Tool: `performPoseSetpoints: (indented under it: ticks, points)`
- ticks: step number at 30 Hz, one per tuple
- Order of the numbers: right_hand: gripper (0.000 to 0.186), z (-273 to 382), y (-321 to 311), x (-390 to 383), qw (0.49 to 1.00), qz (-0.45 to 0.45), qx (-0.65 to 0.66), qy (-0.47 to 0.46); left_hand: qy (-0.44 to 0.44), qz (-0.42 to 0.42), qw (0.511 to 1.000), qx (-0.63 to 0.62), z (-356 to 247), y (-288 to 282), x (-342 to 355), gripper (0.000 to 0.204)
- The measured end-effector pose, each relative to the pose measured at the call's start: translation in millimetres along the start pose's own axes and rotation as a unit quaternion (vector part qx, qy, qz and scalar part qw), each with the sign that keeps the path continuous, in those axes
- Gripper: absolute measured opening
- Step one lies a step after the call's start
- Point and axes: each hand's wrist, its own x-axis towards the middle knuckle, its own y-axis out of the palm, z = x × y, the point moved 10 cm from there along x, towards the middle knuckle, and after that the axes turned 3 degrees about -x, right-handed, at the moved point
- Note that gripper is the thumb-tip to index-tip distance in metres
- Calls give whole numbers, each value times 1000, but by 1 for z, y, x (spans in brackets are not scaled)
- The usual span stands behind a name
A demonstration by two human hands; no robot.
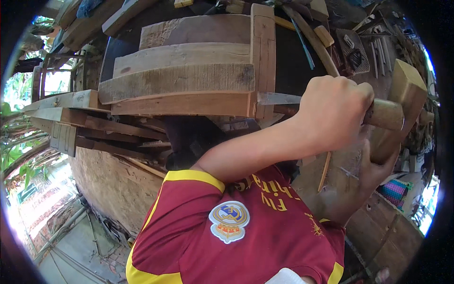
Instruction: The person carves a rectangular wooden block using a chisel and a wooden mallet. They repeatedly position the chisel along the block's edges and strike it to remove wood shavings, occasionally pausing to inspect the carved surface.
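Observation:
My left hand [333, 111] is closed in a fist around a chisel. The wooden chisel handle [388, 115] sticks out on its right side, and the metal chisel blade [280, 98] points left. The blade's tip meets the side of an upright wooden post [263, 47] near its lower end. My right hand [378, 168], slightly blurred, grips the lower end of a thick wooden block [402, 92]. This block stands tilted just beside the butt of the chisel handle; I cannot tell whether they touch. Several wooden boards [179, 83] lie left of the post.
Beams with cut ends [66, 100] jut out at the left. A curved wooden strip [314, 40] and a wire basket [352, 52] lie at the back right. A colourful woven item [395, 194] is at the right, and a thin stick [325, 171] lies below my left wrist.

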Motion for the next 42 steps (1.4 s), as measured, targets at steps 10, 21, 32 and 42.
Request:
performPoseSetpoints:
  ticks: [10,21,32,42]
  points:
    - [68,-16,11,-35,856,-133,468,176,1,65,998,21,0,12,0,24]
    - [62,-22,0,-37,815,-164,486,270,-8,64,998,17,2,13,-3,27]
    - [58,-40,1,-62,966,-48,179,182,-24,125,990,69,9,29,-5,23]
    - [60,0,29,-85,971,-53,184,145,-26,121,988,91,14,31,-5,26]
